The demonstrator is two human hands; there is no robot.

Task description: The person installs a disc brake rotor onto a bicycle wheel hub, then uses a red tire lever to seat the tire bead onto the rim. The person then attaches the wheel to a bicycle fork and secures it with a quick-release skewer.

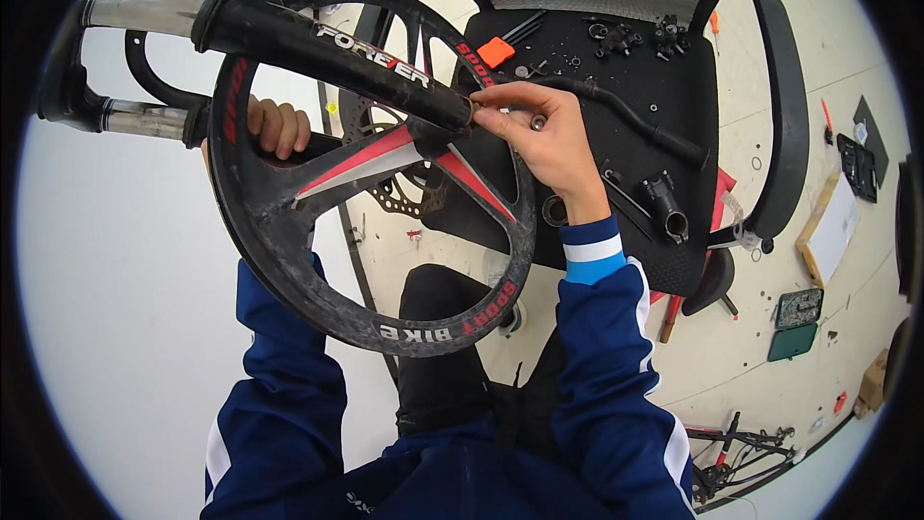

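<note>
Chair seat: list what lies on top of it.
On the chair seat: a black handlebar, an orange part, a stem, small bolts and fittings. The wheel and right hand cover its left edge.

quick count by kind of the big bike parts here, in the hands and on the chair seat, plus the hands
hands: 2, left hand and right hand
wheel: 1
suspension fork: 1
handlebar on the chair seat: 1
stem: 1
orange piece: 1
total: 7; the small bolts and bits on the seat are too small to count
</note>
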